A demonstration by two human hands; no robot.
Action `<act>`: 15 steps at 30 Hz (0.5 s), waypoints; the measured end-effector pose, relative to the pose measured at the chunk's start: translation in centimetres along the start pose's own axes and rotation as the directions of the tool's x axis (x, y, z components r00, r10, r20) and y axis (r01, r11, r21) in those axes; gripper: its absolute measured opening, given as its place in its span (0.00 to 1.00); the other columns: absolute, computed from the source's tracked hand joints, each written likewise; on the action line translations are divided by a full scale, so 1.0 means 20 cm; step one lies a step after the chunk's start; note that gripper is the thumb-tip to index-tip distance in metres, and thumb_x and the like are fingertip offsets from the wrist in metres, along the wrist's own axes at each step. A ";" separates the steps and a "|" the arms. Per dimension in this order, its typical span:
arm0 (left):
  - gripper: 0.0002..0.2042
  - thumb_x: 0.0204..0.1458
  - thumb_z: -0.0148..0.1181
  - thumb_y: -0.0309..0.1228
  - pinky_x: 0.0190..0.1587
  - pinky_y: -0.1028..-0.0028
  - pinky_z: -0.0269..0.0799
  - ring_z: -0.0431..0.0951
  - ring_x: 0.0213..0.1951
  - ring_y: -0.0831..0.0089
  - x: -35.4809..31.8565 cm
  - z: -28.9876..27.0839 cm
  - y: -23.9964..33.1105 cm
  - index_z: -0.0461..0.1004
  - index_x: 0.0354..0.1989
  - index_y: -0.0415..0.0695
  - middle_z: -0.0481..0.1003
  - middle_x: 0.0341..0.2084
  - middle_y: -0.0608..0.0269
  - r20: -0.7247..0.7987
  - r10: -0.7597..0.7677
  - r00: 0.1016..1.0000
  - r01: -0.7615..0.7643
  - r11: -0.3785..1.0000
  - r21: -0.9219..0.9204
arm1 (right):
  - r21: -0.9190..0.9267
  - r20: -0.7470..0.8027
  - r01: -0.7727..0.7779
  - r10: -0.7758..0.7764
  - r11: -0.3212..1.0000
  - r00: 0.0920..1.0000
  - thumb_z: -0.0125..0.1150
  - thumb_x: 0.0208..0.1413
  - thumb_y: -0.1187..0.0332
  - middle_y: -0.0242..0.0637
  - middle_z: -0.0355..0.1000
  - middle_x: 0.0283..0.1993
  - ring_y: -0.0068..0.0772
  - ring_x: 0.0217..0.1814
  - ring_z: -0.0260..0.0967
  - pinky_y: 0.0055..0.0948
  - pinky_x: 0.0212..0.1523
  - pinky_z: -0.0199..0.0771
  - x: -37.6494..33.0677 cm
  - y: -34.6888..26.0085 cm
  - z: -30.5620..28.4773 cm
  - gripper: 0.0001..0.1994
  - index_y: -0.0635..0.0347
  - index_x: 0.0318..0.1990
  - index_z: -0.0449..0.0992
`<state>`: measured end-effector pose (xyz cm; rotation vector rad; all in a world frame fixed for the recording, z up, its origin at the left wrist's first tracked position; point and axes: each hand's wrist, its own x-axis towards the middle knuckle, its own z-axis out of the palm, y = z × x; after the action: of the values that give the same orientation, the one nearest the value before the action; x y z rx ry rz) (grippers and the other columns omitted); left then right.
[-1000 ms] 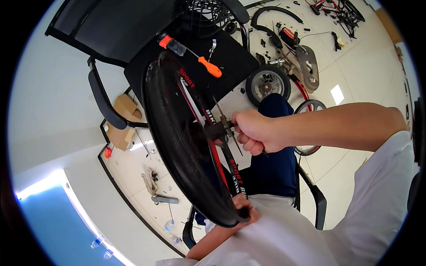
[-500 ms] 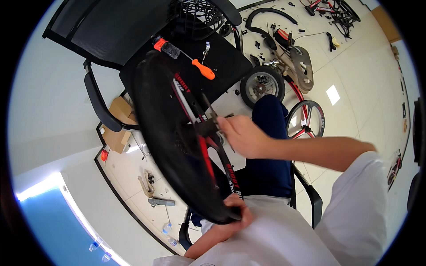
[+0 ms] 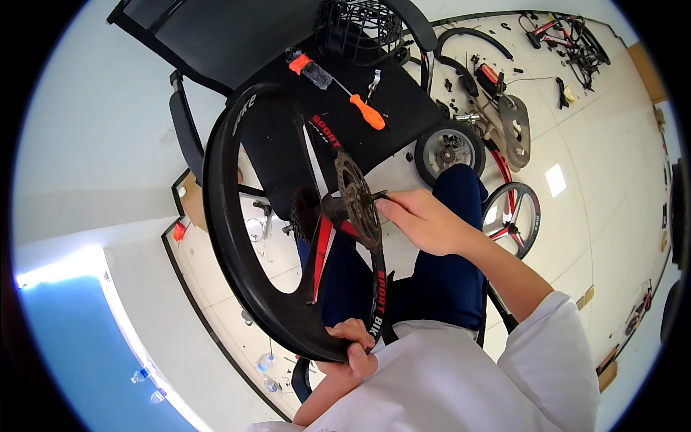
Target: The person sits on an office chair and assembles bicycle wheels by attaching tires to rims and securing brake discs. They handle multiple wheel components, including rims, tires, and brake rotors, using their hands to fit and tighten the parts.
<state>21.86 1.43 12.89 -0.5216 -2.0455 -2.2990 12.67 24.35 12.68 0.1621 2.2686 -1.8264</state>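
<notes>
A black bicycle wheel (image 3: 227, 216) with red and white spokes stands tilted above my lap, its tyre against the chair seat. My left hand (image 3: 353, 353) is closed round the rim at its near end. A round, toothed metal disc (image 3: 353, 194) sits on the hub's right side, and a dark sprocket cluster (image 3: 306, 214) shows on the other side. Beside the disc, at the hub's centre, my right hand (image 3: 421, 222) has its fingers closed. A short dark piece sticks out by its fingertips; its kind is hidden.
On the black chair (image 3: 317, 129) ahead lie an orange-handled screwdriver (image 3: 367, 112), a dark tool with orange (image 3: 309, 70) and a black basket (image 3: 360, 29). Right of it on the floor are a small wheel (image 3: 450, 153), a three-spoke wheel (image 3: 512, 219) and bike parts (image 3: 568, 47).
The wheel has turned from a blurred, narrow view to a more open one, showing its spokes and disc. Both hands stay on it. The surroundings have shifted right in the picture.
</notes>
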 end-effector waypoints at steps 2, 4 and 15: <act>0.23 0.50 0.42 0.23 0.16 0.75 0.61 0.57 0.13 0.75 -0.02 -0.01 -0.02 0.54 0.58 0.39 0.63 0.16 0.58 0.053 0.041 0.998 -0.041 0.999 0.004 | 0.062 -0.029 -0.016 0.017 0.998 0.999 0.40 0.67 0.57 0.21 0.50 0.16 0.16 0.16 0.45 0.23 0.17 0.48 -0.01 0.02 0.02 0.20 0.55 0.22 0.60; 0.25 0.49 0.42 0.22 0.16 0.75 0.62 0.57 0.14 0.75 -0.03 -0.02 -0.04 0.54 0.59 0.39 0.64 0.17 0.57 0.102 0.084 0.991 -0.085 0.996 0.005 | 0.279 0.036 -0.139 0.134 0.950 0.990 0.40 0.66 0.57 0.21 0.48 0.16 0.16 0.15 0.42 0.23 0.16 0.44 -0.01 0.03 0.02 0.19 0.54 0.22 0.59; 0.21 0.52 0.47 0.23 0.18 0.75 0.62 0.59 0.15 0.76 -0.01 0.00 -0.01 0.56 0.56 0.38 0.65 0.16 0.60 0.131 0.052 0.990 -0.053 0.999 0.009 | 0.842 0.533 -0.531 -0.001 0.100 0.846 0.38 0.65 0.51 0.19 0.37 0.14 0.14 0.12 0.30 0.18 0.10 0.30 -0.04 0.19 0.02 0.19 0.48 0.23 0.53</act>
<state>22.08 1.42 12.54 -0.7351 -2.0720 -2.2784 14.35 24.87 9.18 0.3343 0.3050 -2.4503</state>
